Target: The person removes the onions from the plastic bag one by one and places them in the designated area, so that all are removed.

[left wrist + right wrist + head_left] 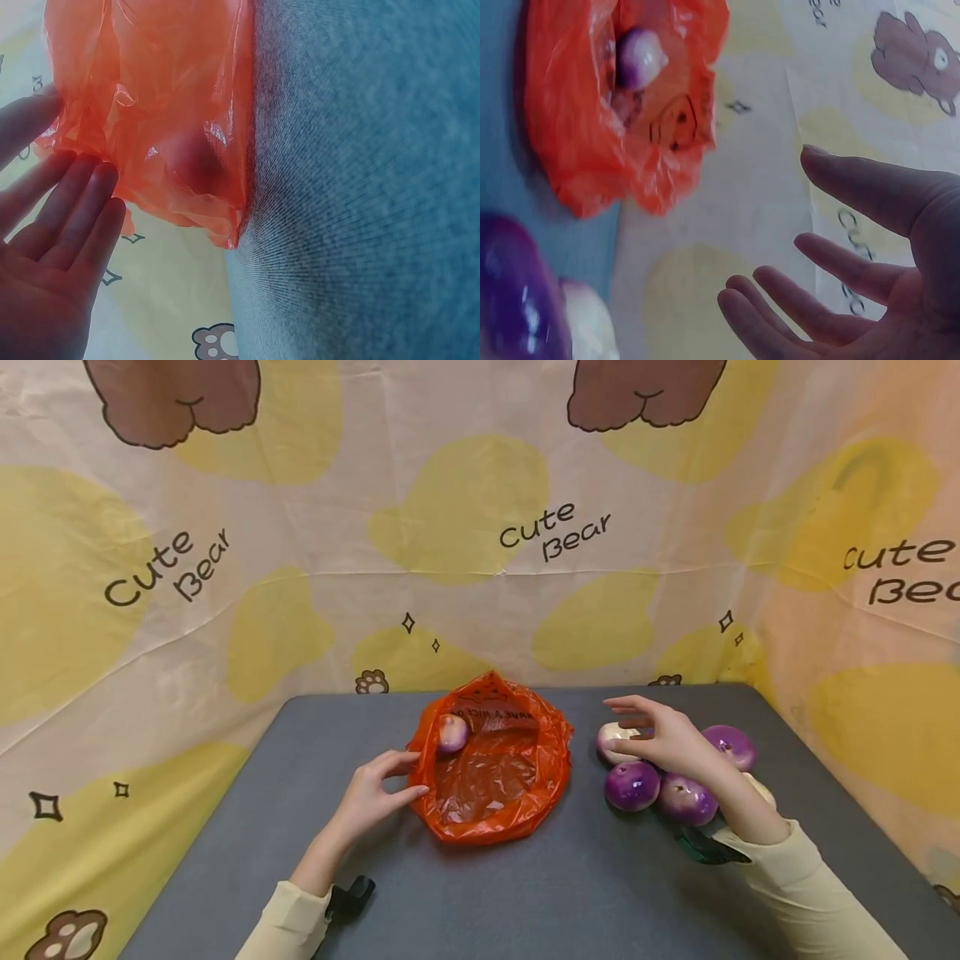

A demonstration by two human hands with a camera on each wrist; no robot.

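Observation:
An orange-red plastic bag [551, 777] stands on the table with its mouth wide and facing up. Inside, near its left wall, lies a glossy purple-and-white, turnip-like vegetable [452, 733]; it also shows in the right wrist view. My left hand [375, 789] touches the bag's left rim, thumb and fingers spread apart; the left wrist view has its straight fingers against the plastic. Over on the right, my right hand [667, 739] hovers with relaxed fingers and nothing in them. Below it is a cluster of similar vegetables, among them a whitish one [609, 743] and a purple one [632, 786].
More of the purple vegetables, one at the back [731, 747] and one in front [688, 800], lie around the right forearm, which partly covers a pale one [759, 789]. A printed cloth [450, 527] hangs behind the grey table [525, 902] and along its sides.

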